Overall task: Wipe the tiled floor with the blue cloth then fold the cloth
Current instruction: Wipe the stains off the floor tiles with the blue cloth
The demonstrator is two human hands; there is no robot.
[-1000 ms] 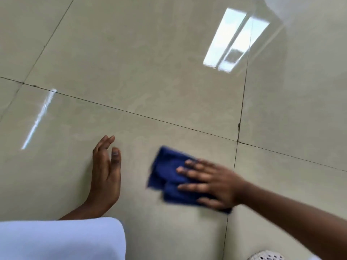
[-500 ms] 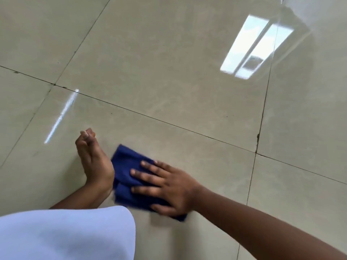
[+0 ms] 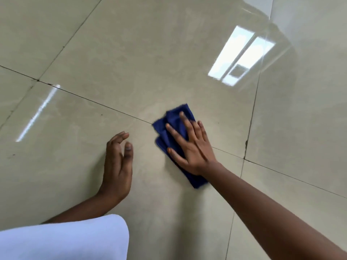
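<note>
Right hand (image 3: 191, 149) pressed flat, fingers spread, on cloth (image 3: 178, 117) over floor (image 3: 131, 53); left hand (image 3: 117, 164) lay open, empty, nearby.

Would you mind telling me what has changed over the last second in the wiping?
The right hand slid the blue cloth leftward beside the left hand, then back right and forward onto a grout line. It stays flat on the bunched cloth; the left hand stays braced on the tiled floor.

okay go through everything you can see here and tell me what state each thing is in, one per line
blue cloth: bunched, flat on floor under right hand.
right hand: open, fingers spread, pressing cloth.
left hand: open, empty, beside the cloth, apart from it.
tiled floor: glossy, reflecting light.
</note>
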